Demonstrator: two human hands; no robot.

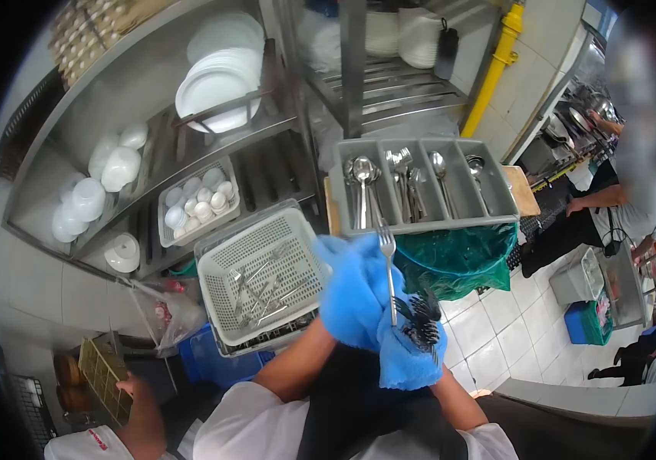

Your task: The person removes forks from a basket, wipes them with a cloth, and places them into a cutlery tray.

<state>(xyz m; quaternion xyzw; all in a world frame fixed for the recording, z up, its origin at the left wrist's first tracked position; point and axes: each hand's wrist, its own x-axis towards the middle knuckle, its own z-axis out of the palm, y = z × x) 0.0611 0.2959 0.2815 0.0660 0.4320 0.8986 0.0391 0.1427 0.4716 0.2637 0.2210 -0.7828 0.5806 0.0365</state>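
Note:
Blue cloth covers both hands in the middle of the view. My left hand [355, 295] is closed in the cloth beside an upright fork [388, 261]. My right hand [411, 356] is wrapped round a bunch of forks [422, 322], whose dark tines point up; the single fork's handle reaches down to this hand. Just beyond stands a grey cutlery tray [428, 228] with spoons [362, 172] and forks [401, 161] in its compartments. Left of my hands, a white perforated basket [213, 268] holds loose cutlery [263, 287]. The cloth hides my fingers in part.
White plates [220, 96] and bowls [86, 199] stand on the metal rack at the left. A green bag [458, 264] hangs below the tray. One person's arm [144, 418] shows at lower left, and a co-worker [612, 215] stands at the right.

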